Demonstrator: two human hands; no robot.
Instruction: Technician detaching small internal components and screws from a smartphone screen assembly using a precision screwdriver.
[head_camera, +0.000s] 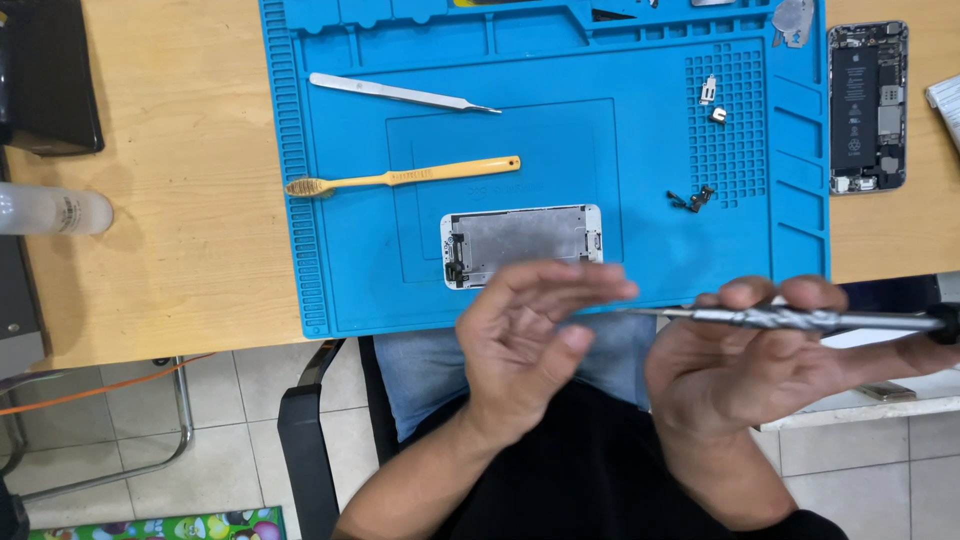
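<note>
Your two hands fill the foreground, raised over your lap at the near edge of the blue silicone repair mat (300, 150). Your right hand (745, 365) is wrapped around a slim silver metal screwdriver with a knurled grip (800, 319), thumb and fingertips pinching the textured part while the thin shaft points left toward your other hand. Your left hand (530, 335) holds nothing; the fingers are spread and loose, tips close to the driver's point, not quite touching as far as you can tell. That tool looks light and rigid, and I judge the knurling the surest place to hold it, since the smooth shaft would likely slip.

Just beyond your left fingers, a white-framed phone screen panel with its bare metal backing up (522, 243) lies flat on the mat. It is likely thin and fragile, best lifted by its long edges. Farther back lie a yellow plastic toothbrush (400, 179) and steel tweezers (400, 94). Small dark and silver parts (692, 199) sit on the mat's right grid. Off the mat, on the wooden table (180, 200), rests an opened phone body with its battery showing (867, 106).
</note>
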